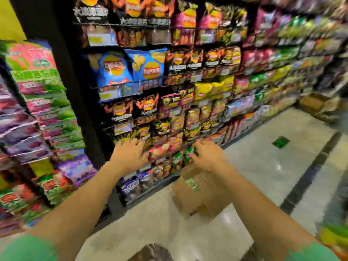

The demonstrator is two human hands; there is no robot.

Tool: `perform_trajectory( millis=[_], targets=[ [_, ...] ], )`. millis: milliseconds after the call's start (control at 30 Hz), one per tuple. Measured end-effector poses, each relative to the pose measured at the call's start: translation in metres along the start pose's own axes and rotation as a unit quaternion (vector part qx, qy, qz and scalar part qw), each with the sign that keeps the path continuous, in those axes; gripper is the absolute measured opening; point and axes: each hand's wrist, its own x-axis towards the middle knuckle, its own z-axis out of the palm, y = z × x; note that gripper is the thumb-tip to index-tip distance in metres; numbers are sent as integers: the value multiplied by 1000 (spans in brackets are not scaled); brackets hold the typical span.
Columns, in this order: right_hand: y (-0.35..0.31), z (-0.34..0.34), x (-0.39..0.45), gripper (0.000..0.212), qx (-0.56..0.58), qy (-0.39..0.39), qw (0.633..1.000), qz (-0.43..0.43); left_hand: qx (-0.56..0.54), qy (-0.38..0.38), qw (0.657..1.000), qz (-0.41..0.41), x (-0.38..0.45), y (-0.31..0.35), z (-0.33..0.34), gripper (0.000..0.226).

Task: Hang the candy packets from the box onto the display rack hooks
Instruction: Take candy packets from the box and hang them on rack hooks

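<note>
- Setting: a shop aisle, of the supermarket or convenience-store kind.
- Tall shelving (131,85) runs along the aisle, packed row upon row with bright snack bags (113,69).
- Price labels (108,95) sit on the shelf edges.
- A cardboard box (199,196) stands on the glossy tiled floor (263,166).

Packed snack bags (165,147) crowd the rack (131,85); bare floor (263,166) lies open rightward.
</note>
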Motion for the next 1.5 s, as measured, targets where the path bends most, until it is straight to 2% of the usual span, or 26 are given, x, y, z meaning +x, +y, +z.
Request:
perform_trajectory(
  millis=[100,267,433,667,900,1000,1167,1300,1400,1500],
  targets=[
    [64,9,-11,48,-5,-25,997,77,14,-13,999,50,42,57,5,53],
    [158,36,-6,55,17,-45,988,148,7,-36,993,108,120,138,21,62],
    [224,50,20,60,22,-66,982,174,2,-63,986,153,214,204,37,60],
    [303,56,66,61,39,-110,974,192,-3,-92,982,163,324,287,32,62],
    [382,75,137,67,55,-121,973,189,-16,-100,982,161,406,326,37,65],
    [410,92,181,68,55,-127,977,164,-16,-101,987,127,431,332,46,65],
    [443,121,270,66,57,-173,982,40,-8,-148,989,24,456,335,62,61],
    [464,132,331,66,56,-207,974,-74,-27,-203,976,-72,456,334,72,64],
    [474,137,366,66,67,-214,965,-137,-9,-208,972,-111,450,338,76,63],
    [474,147,390,67,66,-232,953,-185,-36,-228,959,-163,443,338,83,59]
  ],
)
